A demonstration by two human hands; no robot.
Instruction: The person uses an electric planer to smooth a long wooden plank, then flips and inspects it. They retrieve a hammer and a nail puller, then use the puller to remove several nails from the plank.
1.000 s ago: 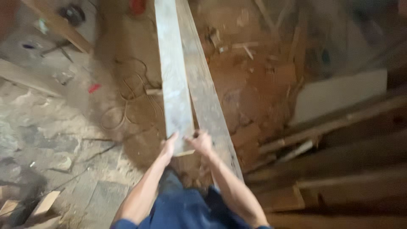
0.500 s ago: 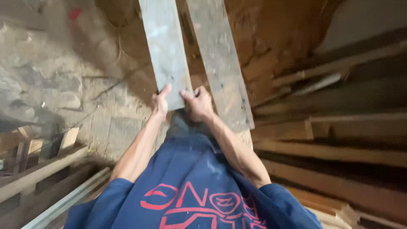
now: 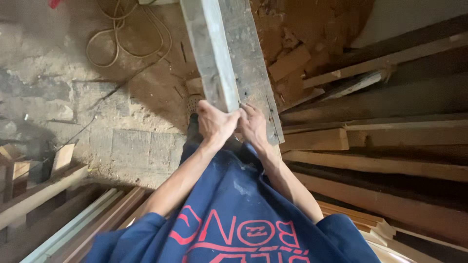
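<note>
A long grey weathered plank [image 3: 209, 53] runs away from me over the floor, its near end at my waist. My left hand [image 3: 213, 124] grips that near end from below and the left. My right hand [image 3: 254, 127] holds the same end on its right side, touching the left hand. A second, wider grey board [image 3: 251, 63] lies right beside it under the plank's right edge. My blue shirt with red print fills the bottom of the view.
Stacked timber beams and boards [image 3: 390, 141] lie along the right. More planks [image 3: 53, 195] lean at the lower left. A coiled cord [image 3: 117, 34] lies on the dusty concrete floor. Wood scraps and sawdust [image 3: 302, 53] cover the ground ahead.
The view has tilted down and closer to my body. Both hands stay on the plank's end, which now sits nearer my waist; the cord has come into view.
</note>
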